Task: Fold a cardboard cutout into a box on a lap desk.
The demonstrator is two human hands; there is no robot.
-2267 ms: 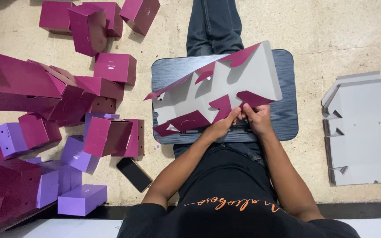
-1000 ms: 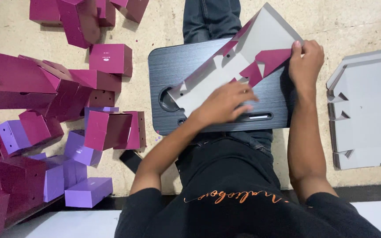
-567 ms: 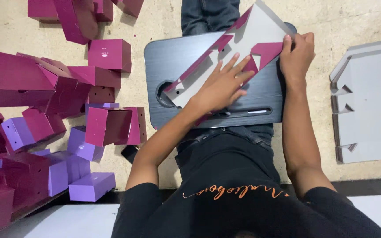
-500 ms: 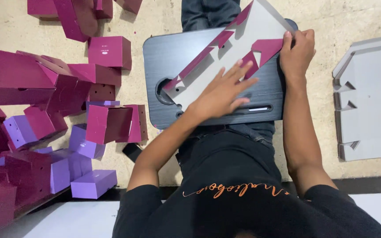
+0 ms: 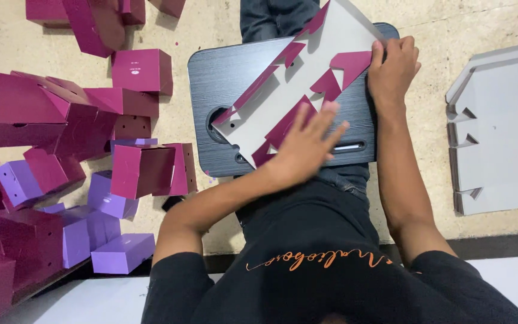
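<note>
Head view: my left hand presses spread on the box blank; my right hand pinches its far corner. Uneven pressure could skew the fold or slide it off the lap desk.

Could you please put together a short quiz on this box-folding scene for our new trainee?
1. True or false: the flat box blank lies on the dark lap tray.
2. Which hand presses flat on the blank's near part? A) left hand B) right hand C) neither
3. Fill in: the stack of unfolded grey blanks lies on the floor to the person's ____ side.

Key:
1. True.
2. A; its fingers are spread on the blank, while the right hand holds the blank's far corner.
3. Right; the folded maroon boxes and purple boxes lie to the left.
</note>
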